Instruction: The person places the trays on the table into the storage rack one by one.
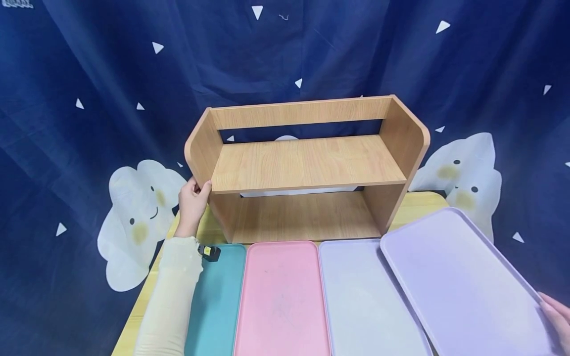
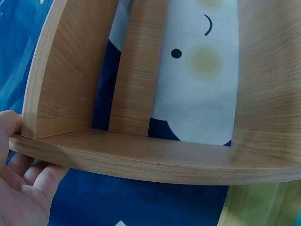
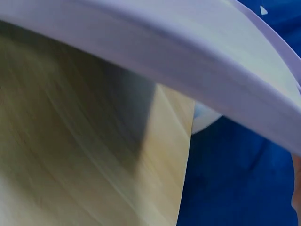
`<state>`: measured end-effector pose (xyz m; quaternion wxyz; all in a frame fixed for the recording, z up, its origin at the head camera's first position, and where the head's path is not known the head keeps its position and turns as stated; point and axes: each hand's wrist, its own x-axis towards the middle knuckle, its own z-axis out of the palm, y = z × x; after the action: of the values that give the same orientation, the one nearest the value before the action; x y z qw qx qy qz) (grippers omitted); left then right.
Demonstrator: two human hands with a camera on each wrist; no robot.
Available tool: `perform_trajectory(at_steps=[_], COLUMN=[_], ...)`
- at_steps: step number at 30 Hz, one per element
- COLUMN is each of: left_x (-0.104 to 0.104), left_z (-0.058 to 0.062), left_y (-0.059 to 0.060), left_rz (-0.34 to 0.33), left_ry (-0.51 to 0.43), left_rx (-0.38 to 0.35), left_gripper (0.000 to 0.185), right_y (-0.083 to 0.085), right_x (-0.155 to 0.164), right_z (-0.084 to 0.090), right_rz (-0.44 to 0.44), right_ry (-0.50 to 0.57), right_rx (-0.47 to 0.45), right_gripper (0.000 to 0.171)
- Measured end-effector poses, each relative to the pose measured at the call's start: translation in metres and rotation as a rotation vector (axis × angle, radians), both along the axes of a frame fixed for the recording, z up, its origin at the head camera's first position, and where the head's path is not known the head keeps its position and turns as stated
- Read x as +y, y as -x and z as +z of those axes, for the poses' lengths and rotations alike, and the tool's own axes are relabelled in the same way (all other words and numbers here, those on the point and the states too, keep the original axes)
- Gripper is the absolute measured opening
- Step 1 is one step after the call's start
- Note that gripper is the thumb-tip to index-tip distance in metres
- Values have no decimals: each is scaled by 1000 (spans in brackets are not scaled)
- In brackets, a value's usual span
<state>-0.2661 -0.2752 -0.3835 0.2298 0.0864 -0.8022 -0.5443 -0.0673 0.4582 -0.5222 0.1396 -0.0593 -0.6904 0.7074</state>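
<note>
My left hand [image 1: 193, 203] grips the left side panel of a two-tier wooden shelf [image 1: 307, 160], near the middle board. In the left wrist view its thumb and fingers lie on either side of the shelf's panel edge [image 2: 141, 170]. At the far right of the head view, my right hand [image 1: 556, 315] holds a lilac tray [image 1: 467, 282] by its right edge. The tray is tilted and overlaps a paler tray [image 1: 369, 296]. Its rim crosses the right wrist view above the tabletop, where only a sliver of the hand [image 3: 296, 186] shows.
A pink tray [image 1: 282, 296] and a teal tray [image 1: 220, 296] lie left of the pale one, in front of the shelf on a wooden table [image 1: 133, 324]. Behind everything hangs a dark blue curtain [image 1: 111, 64] with white triangles and clouds.
</note>
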Motion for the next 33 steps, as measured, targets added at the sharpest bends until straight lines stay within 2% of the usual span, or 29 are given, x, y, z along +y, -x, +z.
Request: perform_trajectory(at_steps=[9, 12, 15, 19, 23, 28, 33], left_x=[1, 1, 0, 0, 0, 0, 2], left_z=[-1, -1, -2, -3, -3, -1, -1], left_y=[0, 0, 0, 0, 0, -2, -2], left_rz=[10, 13, 16, 13, 20, 29, 29], left_ry=[16, 19, 19, 20, 39, 60, 56], left_rx=[13, 16, 17, 27, 32, 27, 12], left_gripper=[38, 38, 38, 38, 37, 37, 39], right_y=[2, 3, 4, 7, 7, 4, 4], right_x=[-37, -45, -54, -69, -79, -81, -88], right_z=[12, 14, 19, 23, 24, 28, 31], right_rz=[17, 9, -67, -123, -60, -20, 44], right_ry=[203, 147, 27, 23, 124, 121, 122], right_rx=[13, -58, -192, -253, -212, -265, -246], right_gripper=[36, 33, 27, 23, 26, 25, 26])
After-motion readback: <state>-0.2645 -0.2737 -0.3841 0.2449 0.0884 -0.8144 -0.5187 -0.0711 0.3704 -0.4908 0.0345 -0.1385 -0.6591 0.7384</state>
